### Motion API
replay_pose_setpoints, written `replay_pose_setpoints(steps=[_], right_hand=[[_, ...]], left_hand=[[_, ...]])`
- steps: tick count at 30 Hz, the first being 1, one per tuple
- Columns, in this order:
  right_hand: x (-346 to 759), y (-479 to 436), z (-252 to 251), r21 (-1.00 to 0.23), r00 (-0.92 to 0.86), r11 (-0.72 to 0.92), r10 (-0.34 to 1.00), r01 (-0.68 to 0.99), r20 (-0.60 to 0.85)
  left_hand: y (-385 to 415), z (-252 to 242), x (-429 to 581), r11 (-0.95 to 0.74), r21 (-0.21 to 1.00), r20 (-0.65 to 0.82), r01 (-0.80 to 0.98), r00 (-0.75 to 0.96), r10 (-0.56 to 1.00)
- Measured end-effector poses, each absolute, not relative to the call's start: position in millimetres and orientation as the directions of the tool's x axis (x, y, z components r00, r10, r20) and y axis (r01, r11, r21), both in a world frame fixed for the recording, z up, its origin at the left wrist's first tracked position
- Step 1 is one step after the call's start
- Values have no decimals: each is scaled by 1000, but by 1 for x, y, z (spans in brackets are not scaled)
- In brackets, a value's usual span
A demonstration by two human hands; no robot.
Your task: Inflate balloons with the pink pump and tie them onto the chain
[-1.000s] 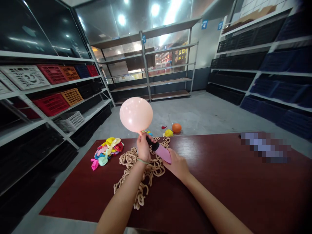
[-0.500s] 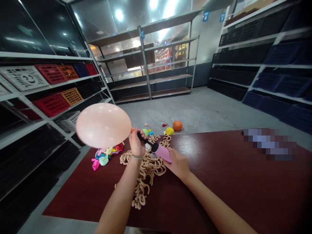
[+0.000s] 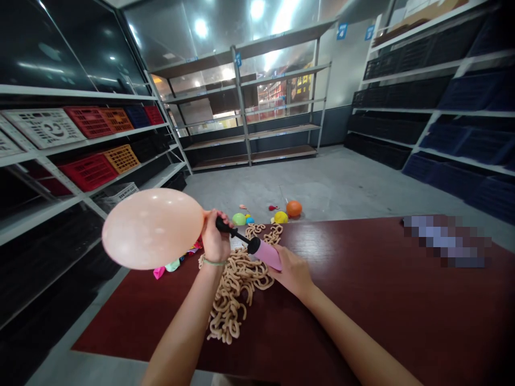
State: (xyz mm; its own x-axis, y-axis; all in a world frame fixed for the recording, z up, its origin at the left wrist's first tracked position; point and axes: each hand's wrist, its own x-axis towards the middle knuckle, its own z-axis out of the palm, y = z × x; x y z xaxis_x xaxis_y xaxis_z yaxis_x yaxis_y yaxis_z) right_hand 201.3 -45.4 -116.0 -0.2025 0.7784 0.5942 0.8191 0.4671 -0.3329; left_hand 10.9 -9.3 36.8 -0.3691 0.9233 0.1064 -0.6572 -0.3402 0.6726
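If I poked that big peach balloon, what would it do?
The peach balloon would probably wobble, since the left hand holds it only by its neck. It's likely light for its size, as it looks puffed up. Its skin looks stretched smooth, so something sharp might pop it.

The peach balloon (image 3: pixel 153 229) looks bigger and farther left, the pink pump's (image 3: pixel 267 253) black rod (image 3: pixel 240 236) more extended.
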Motion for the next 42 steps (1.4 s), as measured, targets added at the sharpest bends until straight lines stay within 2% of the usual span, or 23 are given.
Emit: replay_pose_setpoints(steps=[5, 12, 18, 24, 28, 32, 35, 38, 42], right_hand=[[202, -44, -114, -355, -183, 449, 794, 820, 580], [205, -45, -112, -354, -113, 382, 799, 853, 591], [202, -46, -113, -303, -214, 445, 793, 843, 570], [201, -44, -114, -341, -197, 464, 783, 818, 590], [204, -43, -114, -370, -124, 401, 800, 838, 588], [206, -44, -112, -349, -92, 354, 805, 868, 587], [204, -46, -109, -308, -146, 379, 804, 873, 576], [201, -48, -109, -295, -202, 422, 802, 857, 562], [200, -47, -112, -326, -204, 450, 792, 831, 575]], left_hand=[[-1, 41, 20, -396, 643, 149, -655, -400, 904], [-5, -2, 62, -211, 744, 98, -634, -209, 973], [-10, 7, 23, -314, 727, 96, -611, -363, 927], [4, 45, 7, -515, 684, 165, -516, -579, 799], [12, 35, 39, -478, 708, 211, -520, -490, 846], [7, -2, 66, -324, 761, 135, -562, -350, 927], [0, -19, 61, -314, 753, 103, -578, -368, 924], [-4, -11, 42, -354, 746, 114, -564, -415, 902], [-5, 28, 15, -446, 730, 188, -518, -475, 860]])
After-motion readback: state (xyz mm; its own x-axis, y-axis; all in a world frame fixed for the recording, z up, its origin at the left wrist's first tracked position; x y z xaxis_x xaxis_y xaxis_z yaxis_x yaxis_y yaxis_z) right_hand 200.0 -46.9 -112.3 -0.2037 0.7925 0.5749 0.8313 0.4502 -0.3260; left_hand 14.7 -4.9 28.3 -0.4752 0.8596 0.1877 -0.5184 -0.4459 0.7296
